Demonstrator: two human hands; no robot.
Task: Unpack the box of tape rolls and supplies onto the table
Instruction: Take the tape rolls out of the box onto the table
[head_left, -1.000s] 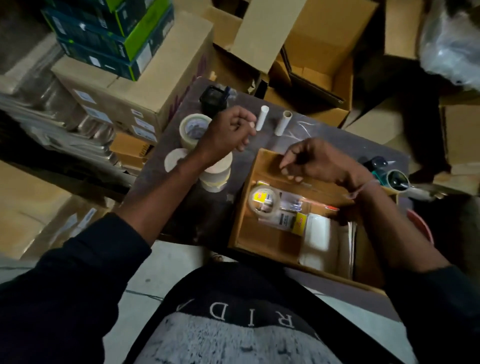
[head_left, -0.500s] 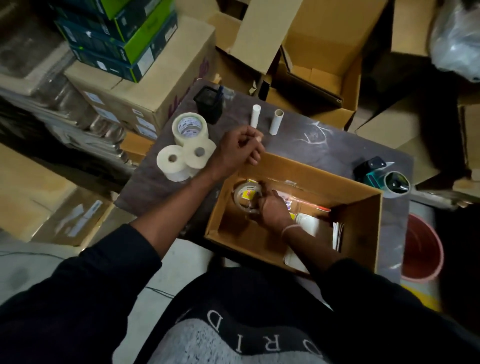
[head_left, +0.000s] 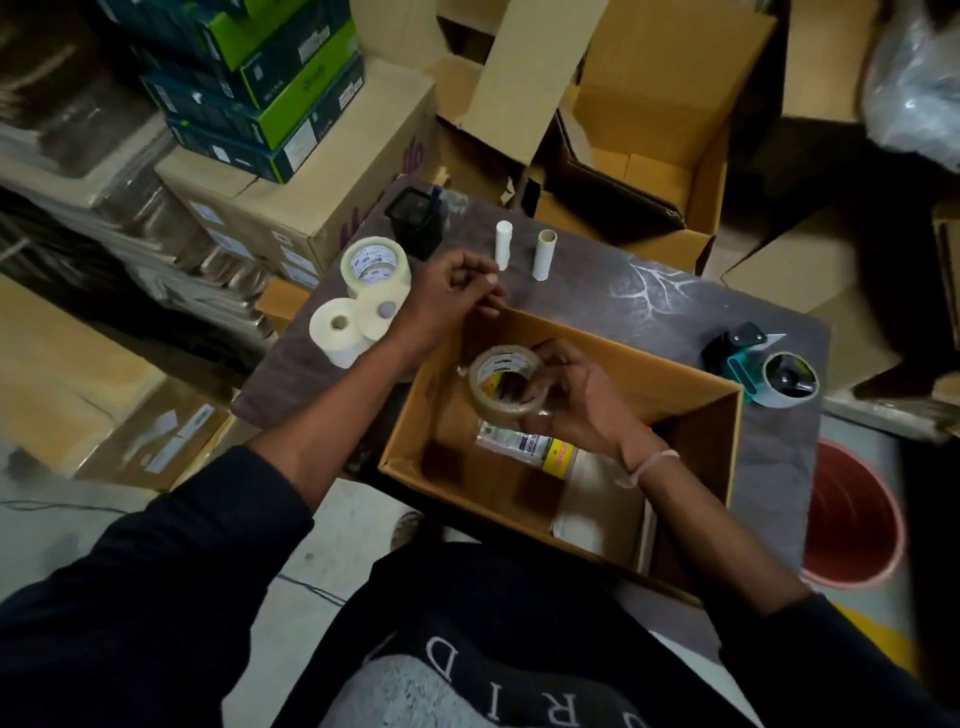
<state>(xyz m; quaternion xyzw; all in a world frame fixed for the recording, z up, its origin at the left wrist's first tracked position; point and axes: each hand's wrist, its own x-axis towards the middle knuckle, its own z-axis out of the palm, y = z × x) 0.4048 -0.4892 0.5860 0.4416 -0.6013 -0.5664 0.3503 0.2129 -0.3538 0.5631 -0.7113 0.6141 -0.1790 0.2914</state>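
Note:
An open cardboard box (head_left: 696, 410) sits on the dark table (head_left: 649, 296). Above its inside, my right hand (head_left: 576, 395) grips a clear tape roll (head_left: 501, 384), lifted off the box floor. My left hand (head_left: 449, 299) hovers over the box's far left rim, fingers curled, holding nothing I can see. In the box lie a plastic packet with a yellow label (head_left: 535, 449) and white sheets (head_left: 597, 509). On the table stand a large tape roll (head_left: 375, 265), two cream rolls (head_left: 337, 330) and two small white tubes (head_left: 503, 244).
A teal tape dispenser (head_left: 769, 371) rests at the table's right. A black pen holder (head_left: 415, 221) stands at the far left corner. Stacked cartons (head_left: 291, 197) and open boxes (head_left: 649, 130) surround the table. A red bucket (head_left: 852, 519) stands on the floor at right.
My right hand went down into the box, closed on the clear tape roll and raised it. My left hand drew back from the white tubes to the box rim.

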